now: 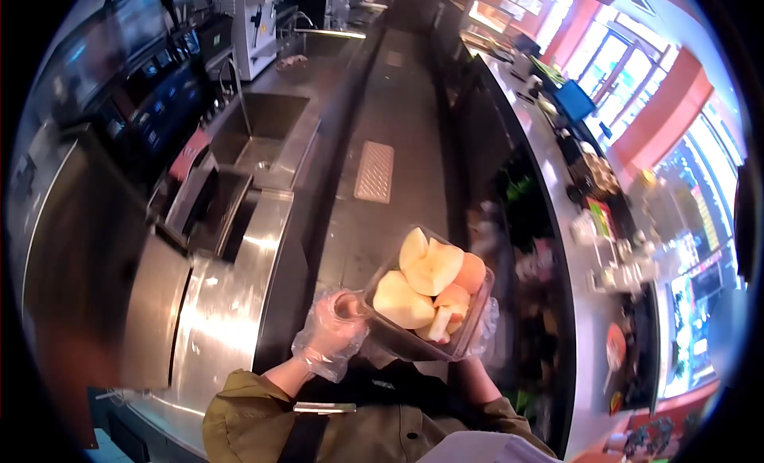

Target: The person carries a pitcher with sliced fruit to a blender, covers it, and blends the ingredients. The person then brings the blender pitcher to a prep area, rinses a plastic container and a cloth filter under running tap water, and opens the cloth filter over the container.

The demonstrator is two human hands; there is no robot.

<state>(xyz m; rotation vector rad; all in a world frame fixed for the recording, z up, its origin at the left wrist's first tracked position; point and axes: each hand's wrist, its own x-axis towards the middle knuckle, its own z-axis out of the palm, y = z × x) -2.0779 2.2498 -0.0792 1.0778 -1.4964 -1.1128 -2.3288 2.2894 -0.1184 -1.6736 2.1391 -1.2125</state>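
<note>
A clear rectangular plastic container (414, 347) is held out in front of my body, over the floor. Large pale yellow and orange chunks (404, 300) fill it, looking like cut fruit; their exact kind I cannot make out. My left hand (333, 329), in a thin clear plastic glove, is closed at the container's left side. Gripping the opposite side is my right hand (484, 329), gloved the same way, its fingers mostly hidden by the container.
Along the left runs a steel counter (227, 304) with a sink (259, 132). A long counter (549, 168) on the right carries a blue object (574, 101) and several small items, above dark shelves. Between them, a perforated floor plate (374, 172) lies in the aisle.
</note>
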